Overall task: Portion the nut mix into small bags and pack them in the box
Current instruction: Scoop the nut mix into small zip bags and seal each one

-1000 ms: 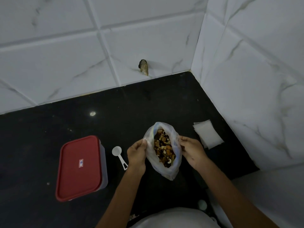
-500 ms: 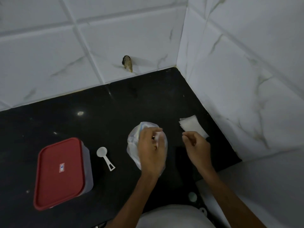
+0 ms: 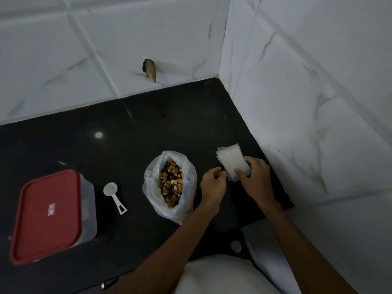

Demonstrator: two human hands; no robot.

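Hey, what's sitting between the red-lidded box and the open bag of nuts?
A white plastic scoop lies on the black counter between the box and the bag of nuts, touching neither; the head view shows it.

Black counter (image 3: 63, 145): box (image 3: 45, 217), scoop (image 3: 114, 196), nut bag (image 3: 169, 185), small bags (image 3: 230, 164), apparently stacked.

Left hand (image 3: 213, 185) and right hand (image 3: 256, 177) are showing bare from the fingers back. Left forearm (image 3: 180, 240) and right forearm (image 3: 297, 240) are showing uncovered, well back of the fingers, to the frame edge. Person is wearing a white garment (image 3: 216, 274), plain and smooth, showing between the forearms
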